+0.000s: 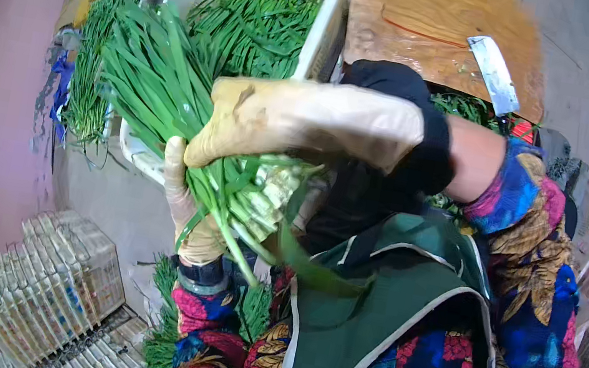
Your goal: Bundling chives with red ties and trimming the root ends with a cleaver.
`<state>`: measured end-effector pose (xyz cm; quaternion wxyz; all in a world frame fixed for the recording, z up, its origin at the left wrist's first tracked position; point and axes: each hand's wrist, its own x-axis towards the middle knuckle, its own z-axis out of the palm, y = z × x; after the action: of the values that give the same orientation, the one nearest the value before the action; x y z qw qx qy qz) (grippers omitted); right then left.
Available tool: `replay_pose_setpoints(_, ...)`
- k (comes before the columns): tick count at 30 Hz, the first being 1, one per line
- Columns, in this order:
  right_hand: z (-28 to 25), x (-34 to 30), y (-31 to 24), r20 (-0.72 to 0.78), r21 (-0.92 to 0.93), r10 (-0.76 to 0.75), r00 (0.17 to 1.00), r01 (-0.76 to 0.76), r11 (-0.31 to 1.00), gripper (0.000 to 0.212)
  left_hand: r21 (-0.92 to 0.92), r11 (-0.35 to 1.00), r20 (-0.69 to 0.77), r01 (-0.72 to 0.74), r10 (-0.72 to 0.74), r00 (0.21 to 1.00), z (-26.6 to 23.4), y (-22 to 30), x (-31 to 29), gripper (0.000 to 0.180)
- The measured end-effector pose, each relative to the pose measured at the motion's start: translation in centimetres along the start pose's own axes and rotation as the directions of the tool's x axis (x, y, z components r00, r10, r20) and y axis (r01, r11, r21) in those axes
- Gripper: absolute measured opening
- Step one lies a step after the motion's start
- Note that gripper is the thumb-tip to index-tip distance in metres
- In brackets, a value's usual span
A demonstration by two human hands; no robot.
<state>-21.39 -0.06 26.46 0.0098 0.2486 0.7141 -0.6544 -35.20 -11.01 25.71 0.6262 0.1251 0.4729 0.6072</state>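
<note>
A thick bunch of garlic chives (157,75) is held in front of me, its long flat leaves fanning to the upper left. Its pale stem ends (269,195) point toward my green apron (384,300). Beneath the bunch, my left hand (194,226) in a cream glove is closed around it, thumb up along the leaves. My right hand (238,124), in a stained glove, reaches across from the right with its fingers curled over the leaves. One loose stalk (240,253) hangs below the left hand. The bunch hides part of the left fingers.
Behind the bunch stands a white plastic crate (328,14) with greens in it. More greens (95,73) lie left of it. At the upper right a cleaver (493,75) rests on a wooden board (416,13). Stacked crates (55,284) stand at the lower left.
</note>
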Motion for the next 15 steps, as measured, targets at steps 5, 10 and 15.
replay_pose_setpoints(5,-5.6,-10.4,0.1,-0.266,-0.235,-0.248,0.931,0.187,0.954,0.066,-0.089,0.987,0.345,-0.134,0.157,0.925,7.4,-1.9,2.7,0.071)
replay_pose_setpoints(10,-8.0,-20.7,1.1,-0.515,-0.459,-0.397,0.76,0.147,0.876,0.067,-0.27,0.963,0.567,0.002,0.157,0.809,16.2,-4.7,7.0,0.048)
replay_pose_setpoints(15,-7.9,-27.3,5.7,-0.711,-0.525,-0.456,0.535,0.027,0.851,0.067,-0.007,0.992,0.782,0.129,-0.075,0.618,21.3,-12.7,8.1,0.03)
